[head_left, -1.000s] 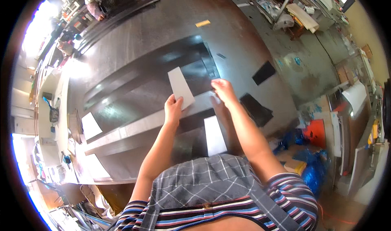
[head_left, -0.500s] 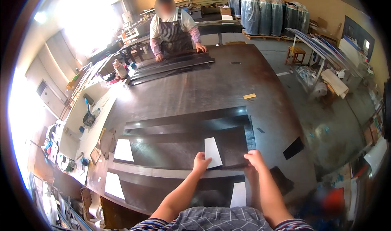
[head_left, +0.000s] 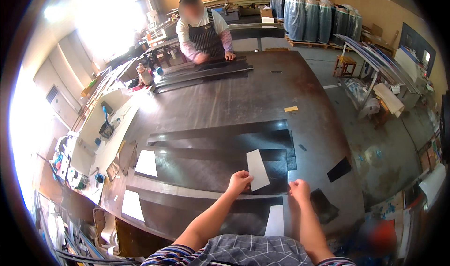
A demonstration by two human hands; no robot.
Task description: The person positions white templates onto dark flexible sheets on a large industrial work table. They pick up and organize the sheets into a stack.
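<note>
My left hand [head_left: 240, 181] pinches the left edge of a white four-sided piece [head_left: 258, 170], wider at one end, tilted over the right part of a dark sheet [head_left: 211, 170]. My right hand [head_left: 299, 190] is closed just beside that sheet's right end; what its fingertips hold, if anything, is too small to make out. A matching white piece [head_left: 147, 163] lies at the sheet's left end. Nearer me is another dark sheet [head_left: 201, 213], with a white piece [head_left: 133, 206] on its left end and another white piece [head_left: 274, 220] at its right.
Another dark strip [head_left: 220, 133] lies beyond. Black scraps [head_left: 339, 170] and a small yellow piece [head_left: 291, 109] rest on the large table [head_left: 314, 87]. Across it, a person [head_left: 204, 36] handles dark strips [head_left: 206, 74]. A white tray-like surface [head_left: 93, 144] with tools borders the left.
My left hand has lifted and shifted the white piece rightward, tilting it. My right hand has moved slightly right and down, off the sheet's corner. The other person's hand has moved inward.
</note>
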